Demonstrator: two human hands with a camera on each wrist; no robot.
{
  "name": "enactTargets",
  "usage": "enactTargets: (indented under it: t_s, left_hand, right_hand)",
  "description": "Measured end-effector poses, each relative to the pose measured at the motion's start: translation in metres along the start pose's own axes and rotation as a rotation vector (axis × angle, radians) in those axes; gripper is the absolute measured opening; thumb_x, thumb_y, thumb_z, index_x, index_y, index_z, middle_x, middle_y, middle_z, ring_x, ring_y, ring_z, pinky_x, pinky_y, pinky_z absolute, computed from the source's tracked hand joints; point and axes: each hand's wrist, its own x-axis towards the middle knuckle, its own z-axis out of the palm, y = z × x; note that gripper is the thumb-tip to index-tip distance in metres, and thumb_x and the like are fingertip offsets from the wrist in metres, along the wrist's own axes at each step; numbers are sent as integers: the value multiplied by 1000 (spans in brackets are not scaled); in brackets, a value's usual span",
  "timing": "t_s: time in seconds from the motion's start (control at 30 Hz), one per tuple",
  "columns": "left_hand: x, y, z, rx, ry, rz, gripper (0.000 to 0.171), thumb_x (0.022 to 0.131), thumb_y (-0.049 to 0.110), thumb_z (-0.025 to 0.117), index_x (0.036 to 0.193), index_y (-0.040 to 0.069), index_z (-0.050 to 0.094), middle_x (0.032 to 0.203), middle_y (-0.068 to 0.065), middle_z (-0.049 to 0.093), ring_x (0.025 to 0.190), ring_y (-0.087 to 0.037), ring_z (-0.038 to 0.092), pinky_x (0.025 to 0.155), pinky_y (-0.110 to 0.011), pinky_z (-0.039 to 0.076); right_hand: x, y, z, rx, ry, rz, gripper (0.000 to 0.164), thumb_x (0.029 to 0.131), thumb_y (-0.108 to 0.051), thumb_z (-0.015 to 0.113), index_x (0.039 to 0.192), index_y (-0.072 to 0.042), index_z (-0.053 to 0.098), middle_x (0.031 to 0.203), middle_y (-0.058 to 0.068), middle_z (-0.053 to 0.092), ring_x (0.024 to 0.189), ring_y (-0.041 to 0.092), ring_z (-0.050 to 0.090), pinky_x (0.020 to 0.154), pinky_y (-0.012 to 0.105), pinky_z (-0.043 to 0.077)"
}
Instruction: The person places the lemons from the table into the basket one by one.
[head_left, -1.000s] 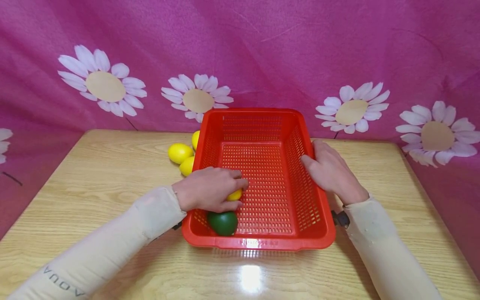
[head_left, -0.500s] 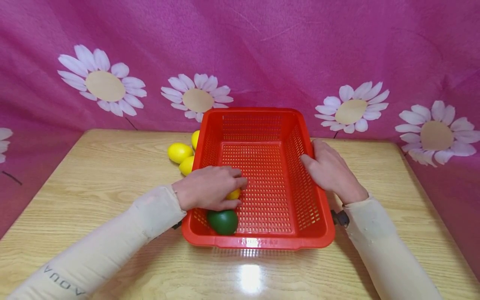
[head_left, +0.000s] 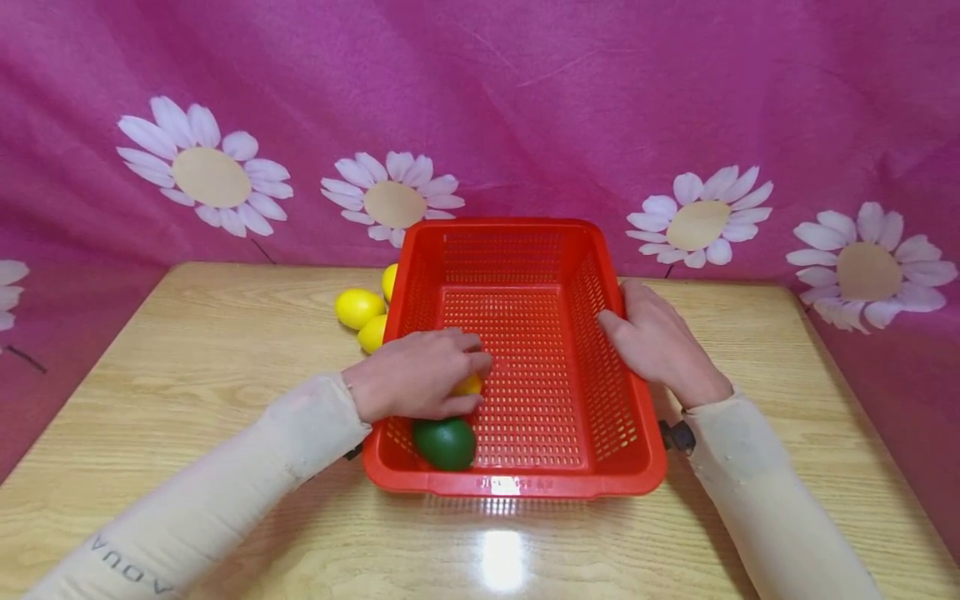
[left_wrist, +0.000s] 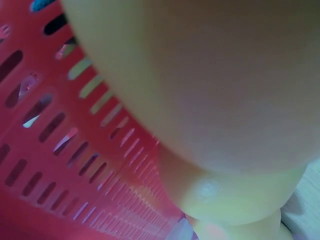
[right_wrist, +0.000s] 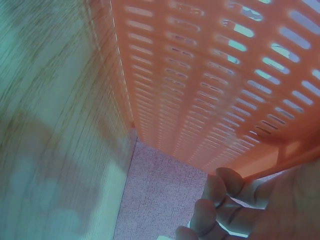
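Note:
My left hand (head_left: 420, 375) reaches over the left rim of a red plastic basket (head_left: 517, 485) in the head view. Its fingers curl down round a yellow lemon (head_left: 470, 385) inside, mostly covered by the hand. Close beside the thumb, in the near left corner, lies a dark green rounded fruit (head_left: 445, 443). My right hand (head_left: 660, 342) grips the basket's right rim, thumb over the inner side. The right wrist view shows its curled fingers (right_wrist: 215, 200) under the rim, outside the slotted wall (right_wrist: 200, 90). A large blurred yellowish shape (left_wrist: 210, 90) fills much of the left wrist view.
Several yellow lemons (head_left: 360, 309) lie on the wooden table (head_left: 247, 333) against the basket's left side, partly hidden by its rim. Behind the table hangs a pink cloth (head_left: 525, 108) with white daisies. The basket's slotted floor (head_left: 517, 358) shows right of the left hand.

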Motion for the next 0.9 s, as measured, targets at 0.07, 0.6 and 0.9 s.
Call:
enactTargets:
  t_s: [0.07,0.6,0.9]
  left_hand:
    - [0,0,1,0,5,-2,45,91,42,75,129,18,70,114,-2,70,96,-14,62,91,-34,61]
    - [-2,-1,4,-2,64,28,45,92,41,75,129,17,70,122,-4,71,106,-18,66,97,-37,60]
    - [-6,-2,0,-39,175,64,36,94,35,73,122,13,73,115,-2,72,103,-17,65,97,-36,59]
  right_hand:
    - [0,0,0,9,-13,0,41,103,-29,44,137,-6,44,108,15,60,76,24,70,65,34,62]
    - [-4,2,3,60,-30,16,42,104,-29,46,140,-7,41,109,16,61,73,22,73,62,34,63]
    - [-1,1,1,99,-39,22,47,102,-27,51,143,-7,39,114,17,60,75,23,74,61,35,64]
